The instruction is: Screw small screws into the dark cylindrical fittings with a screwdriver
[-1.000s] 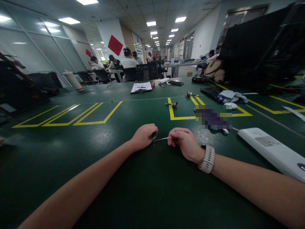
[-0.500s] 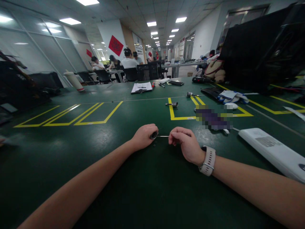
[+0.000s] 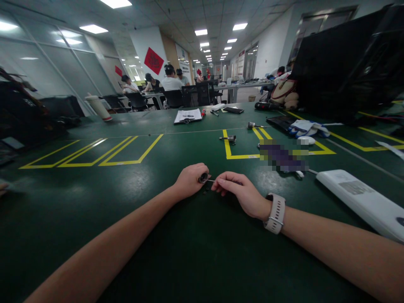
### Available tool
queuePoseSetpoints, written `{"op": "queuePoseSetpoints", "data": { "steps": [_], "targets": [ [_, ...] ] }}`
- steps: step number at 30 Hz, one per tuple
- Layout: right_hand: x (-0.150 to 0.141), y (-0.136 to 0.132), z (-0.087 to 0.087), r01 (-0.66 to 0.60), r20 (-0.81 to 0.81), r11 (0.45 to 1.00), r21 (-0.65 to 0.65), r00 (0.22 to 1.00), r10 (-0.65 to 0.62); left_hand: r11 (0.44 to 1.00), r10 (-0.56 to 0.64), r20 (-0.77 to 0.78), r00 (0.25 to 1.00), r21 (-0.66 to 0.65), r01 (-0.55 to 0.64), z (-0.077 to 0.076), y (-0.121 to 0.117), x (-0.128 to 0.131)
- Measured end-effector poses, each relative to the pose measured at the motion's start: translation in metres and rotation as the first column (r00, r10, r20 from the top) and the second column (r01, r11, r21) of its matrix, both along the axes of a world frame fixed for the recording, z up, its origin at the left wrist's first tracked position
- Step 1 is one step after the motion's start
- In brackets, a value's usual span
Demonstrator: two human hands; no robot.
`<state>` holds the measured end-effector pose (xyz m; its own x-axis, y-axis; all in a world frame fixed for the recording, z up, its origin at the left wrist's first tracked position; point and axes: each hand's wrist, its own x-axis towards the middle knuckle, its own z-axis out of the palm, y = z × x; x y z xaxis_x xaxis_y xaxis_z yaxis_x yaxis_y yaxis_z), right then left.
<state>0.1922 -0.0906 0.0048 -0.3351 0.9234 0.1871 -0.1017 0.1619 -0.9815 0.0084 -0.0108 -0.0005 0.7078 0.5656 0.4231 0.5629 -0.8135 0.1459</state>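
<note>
My left hand (image 3: 189, 181) is closed round a small dark metal cylinder (image 3: 203, 177) whose open end faces right. My right hand (image 3: 238, 193), with a pale watch on the wrist, pinches a thin metal pin (image 3: 209, 180) whose tip is at the cylinder's opening. Both hands rest on the green table (image 3: 176, 235). A few tiny dark parts (image 3: 205, 192) lie on the table just below the cylinder.
Two more metal cylinders with pins (image 3: 228, 138) (image 3: 251, 125) lie farther back by yellow tape lines (image 3: 240, 156). A white flat device (image 3: 362, 200) is at the right, gloves (image 3: 304, 126) and a clipboard (image 3: 188, 115) beyond. People sit at distant desks (image 3: 170, 82).
My right hand has slid left toward the cylinder, so less of the pin shows between the hands. The left hand has stayed in place.
</note>
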Motion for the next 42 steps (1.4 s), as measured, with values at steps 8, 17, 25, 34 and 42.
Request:
{"op": "queuePoseSetpoints", "data": {
  "steps": [8,17,25,34,42],
  "targets": [
    [0.0,-0.001,0.002,0.139,0.078,0.989,0.052,0.987,-0.143,0.999,-0.026,-0.039,0.999,-0.027,0.025,0.0,0.001,0.0],
    [0.002,0.011,-0.001,0.048,-0.209,0.973,-0.225,0.973,-0.097,0.982,-0.133,0.023,0.991,-0.131,0.135,0.003,0.001,-0.001],
    [0.0,0.004,-0.001,0.157,-0.119,0.982,-0.1,0.979,-0.169,0.994,-0.058,-0.037,0.998,-0.091,0.055,0.0,0.002,0.0],
    [0.002,0.009,0.0,0.084,-0.167,0.973,-0.216,0.978,-0.122,0.995,-0.098,-0.112,0.989,-0.028,0.095,0.003,0.0,0.0],
    [0.003,0.011,-0.002,0.079,-0.246,0.963,-0.258,0.958,-0.145,0.986,-0.159,-0.032,0.987,-0.057,0.157,0.002,0.001,-0.001]
  ]
}}
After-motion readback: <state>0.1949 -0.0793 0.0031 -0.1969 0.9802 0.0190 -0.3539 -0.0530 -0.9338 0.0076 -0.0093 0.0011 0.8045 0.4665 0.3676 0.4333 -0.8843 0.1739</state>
